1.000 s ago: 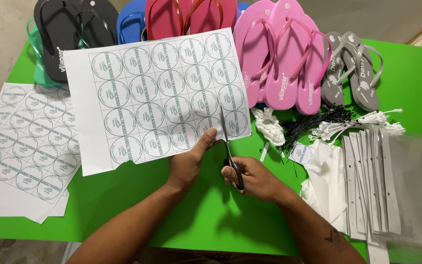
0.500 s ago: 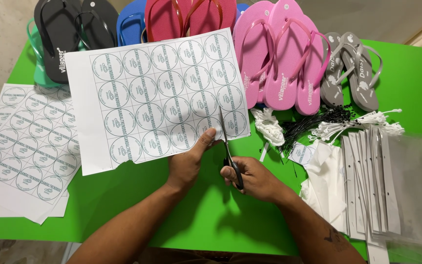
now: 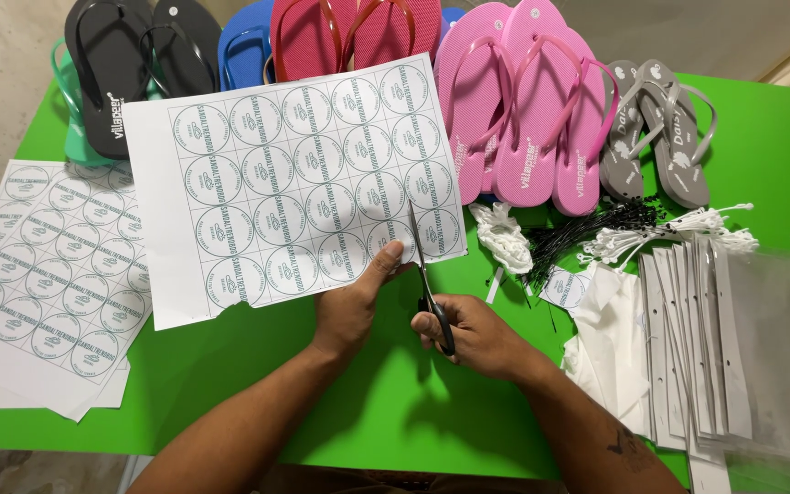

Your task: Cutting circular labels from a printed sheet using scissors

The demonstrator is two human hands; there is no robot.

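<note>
Small home workshop for packing: flip-flops [image 3: 532,110], label sheets [image 3: 294,183], clear bags [image 3: 779,348] on green table [image 3: 395,412].

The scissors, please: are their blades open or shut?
Open: the scissors straddle the sheet's edge, one blade above the paper.
</note>
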